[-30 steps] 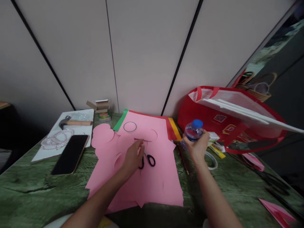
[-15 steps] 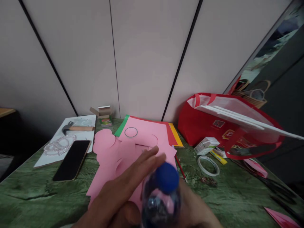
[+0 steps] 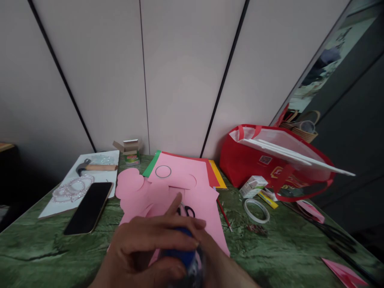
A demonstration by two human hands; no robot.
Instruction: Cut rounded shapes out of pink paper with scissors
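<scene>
A clear bottle (image 3: 196,270) with a blue cap (image 3: 186,258) is close to me at the bottom centre. My left hand (image 3: 147,248) is closed over the cap, its fingers across the top and thumb at the near side. Around the bottle's far right side wraps my right hand (image 3: 211,250), partly hidden by the left one and the bottle. Just beyond my hands, black-handled scissors (image 3: 189,211) lie on cut pink paper (image 3: 207,208).
To the left are a phone (image 3: 88,208), a hammer (image 3: 99,167) and beaded strings (image 3: 72,190). Right of the paper lie a red pencil (image 3: 224,216), a tape roll (image 3: 256,211), a small white box (image 3: 253,187) and a red bag (image 3: 237,160). An opened carton (image 3: 132,157) stands at the back.
My left hand has moved from beside the bottle onto its blue cap and closed there. The bottle sits a little further left in view, and the scissors now show.
</scene>
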